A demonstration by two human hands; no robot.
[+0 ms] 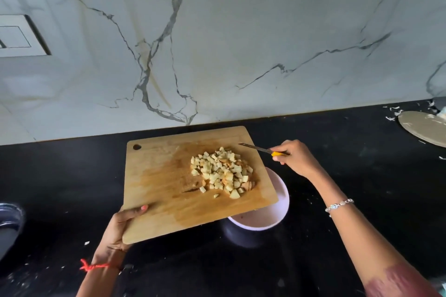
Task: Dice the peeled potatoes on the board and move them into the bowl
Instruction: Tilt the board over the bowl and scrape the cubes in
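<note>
Left grip [120, 224] clamps board [164, 183] corner; opposite edge overhangs bowl [277, 214]. Right grip [296, 159] holds knife [255, 148], poised to sweep dice [222, 171].

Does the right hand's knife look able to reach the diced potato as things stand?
Probably yes: the knife in the right hand points at the diced potato on the board, with nothing between them.

veined white marble wall [241, 43], black counter [350, 164]

Soft light is hitting the marble wall [241, 31] nice and bright, the black worktop [362, 147] is swallowing detail lower down, and the wide-angle lens is bending the edges.
</note>
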